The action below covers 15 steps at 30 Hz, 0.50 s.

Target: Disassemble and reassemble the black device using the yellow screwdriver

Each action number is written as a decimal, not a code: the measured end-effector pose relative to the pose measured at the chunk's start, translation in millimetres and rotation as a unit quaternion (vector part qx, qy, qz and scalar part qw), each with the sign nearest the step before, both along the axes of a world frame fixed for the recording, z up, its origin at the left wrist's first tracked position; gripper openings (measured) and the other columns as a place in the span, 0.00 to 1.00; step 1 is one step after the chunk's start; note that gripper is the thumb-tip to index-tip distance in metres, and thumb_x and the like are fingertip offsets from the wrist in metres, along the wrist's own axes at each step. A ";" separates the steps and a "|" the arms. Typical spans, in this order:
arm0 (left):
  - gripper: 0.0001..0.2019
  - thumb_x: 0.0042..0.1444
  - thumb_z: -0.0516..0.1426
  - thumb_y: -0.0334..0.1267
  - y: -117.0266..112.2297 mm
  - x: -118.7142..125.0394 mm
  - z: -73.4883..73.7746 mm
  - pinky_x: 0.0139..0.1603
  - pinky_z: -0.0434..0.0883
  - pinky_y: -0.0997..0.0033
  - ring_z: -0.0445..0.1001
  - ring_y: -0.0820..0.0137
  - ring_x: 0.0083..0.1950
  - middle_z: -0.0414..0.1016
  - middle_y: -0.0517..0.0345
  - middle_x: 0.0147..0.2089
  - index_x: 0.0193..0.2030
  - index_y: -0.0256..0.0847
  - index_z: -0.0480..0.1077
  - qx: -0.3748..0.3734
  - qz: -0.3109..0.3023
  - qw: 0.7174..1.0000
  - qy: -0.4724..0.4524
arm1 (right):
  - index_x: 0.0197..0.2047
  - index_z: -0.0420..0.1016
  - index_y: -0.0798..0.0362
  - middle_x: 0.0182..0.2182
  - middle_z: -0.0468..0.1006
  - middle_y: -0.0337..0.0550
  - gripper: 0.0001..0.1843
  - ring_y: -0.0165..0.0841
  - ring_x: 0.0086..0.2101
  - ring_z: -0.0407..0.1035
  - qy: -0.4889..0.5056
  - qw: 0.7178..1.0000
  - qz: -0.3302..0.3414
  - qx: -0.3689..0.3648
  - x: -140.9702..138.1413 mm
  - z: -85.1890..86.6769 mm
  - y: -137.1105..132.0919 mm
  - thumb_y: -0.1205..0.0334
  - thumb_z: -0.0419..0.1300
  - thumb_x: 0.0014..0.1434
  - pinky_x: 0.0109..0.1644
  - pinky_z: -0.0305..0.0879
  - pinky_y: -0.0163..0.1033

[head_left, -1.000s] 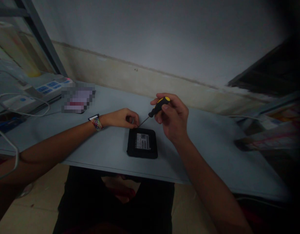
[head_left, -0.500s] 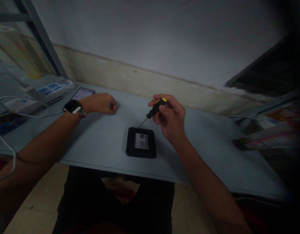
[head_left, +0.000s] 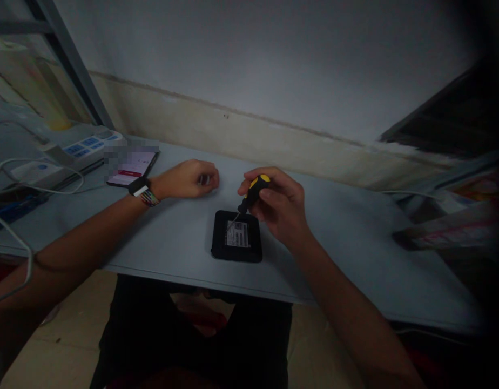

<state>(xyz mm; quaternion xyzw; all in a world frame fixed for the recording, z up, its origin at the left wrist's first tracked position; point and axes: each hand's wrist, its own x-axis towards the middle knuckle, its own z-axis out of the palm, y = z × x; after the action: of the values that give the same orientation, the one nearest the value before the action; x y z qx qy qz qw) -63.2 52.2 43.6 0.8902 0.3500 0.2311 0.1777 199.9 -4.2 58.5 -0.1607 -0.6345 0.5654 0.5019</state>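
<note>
My right hand (head_left: 280, 202) grips the black and yellow handle of a screwdriver (head_left: 255, 192). Its thin shaft slants down to the left over a flat black square box (head_left: 217, 246), the tip by the left edge of the white printed label (head_left: 239, 235). Whether the tip touches the box I cannot tell. Beyond the box to the left, my left hand (head_left: 188, 180) rests on the table with its fingers curled in; what they hold, if anything, is hidden. Its wrist wears a dark watch and a patterned band.
A phone (head_left: 136, 165) with a lit screen lies left of my left hand. Farther left are a white power strip (head_left: 85, 148) and white cables (head_left: 26, 237). Along the back runs a wall (head_left: 233, 124). A clear plastic package (head_left: 447, 229) sits at the table's right end.
My left hand has moved right, away from the phone, whose screen now looks different. The screwdriver has come lower and nearer, its tip shifting from the box's far edge to beside the label.
</note>
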 end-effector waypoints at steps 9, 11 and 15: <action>0.07 0.64 0.61 0.36 -46.8 60.8 -39.8 0.56 0.77 0.58 0.79 0.58 0.53 0.80 0.46 0.51 0.47 0.38 0.75 0.023 -0.074 0.995 -0.070 | 0.56 0.85 0.47 0.37 0.84 0.40 0.15 0.23 0.21 0.63 -0.052 0.997 0.064 0.003 -1.0 -10.7 -14.9 0.59 0.70 0.67 0.20 0.57 0.29; 0.06 0.65 0.61 0.35 -50.9 63.2 -41.2 0.55 0.77 0.59 0.79 0.59 0.51 0.80 0.47 0.48 0.47 0.38 0.74 0.011 -0.080 0.994 -0.069 | 0.56 0.84 0.48 0.37 0.84 0.41 0.16 0.23 0.21 0.63 -0.061 0.996 0.071 0.011 -0.9 -11.7 -16.4 0.60 0.70 0.66 0.20 0.57 0.28; 0.04 0.65 0.60 0.35 -54.8 63.5 -37.4 0.51 0.78 0.62 0.78 0.63 0.46 0.79 0.52 0.43 0.45 0.40 0.72 -0.027 -0.077 0.994 -0.070 | 0.56 0.83 0.50 0.39 0.86 0.44 0.16 0.22 0.22 0.63 -0.052 0.993 0.101 0.019 -4.2 -8.7 -22.2 0.58 0.71 0.67 0.21 0.58 0.27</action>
<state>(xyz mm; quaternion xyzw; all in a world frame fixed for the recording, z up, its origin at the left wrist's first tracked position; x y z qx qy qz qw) 0.3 -2.6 6.3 0.8909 0.2736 0.2690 0.2429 195.7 -26.4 49.8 -0.1158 -0.6835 0.5918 0.4113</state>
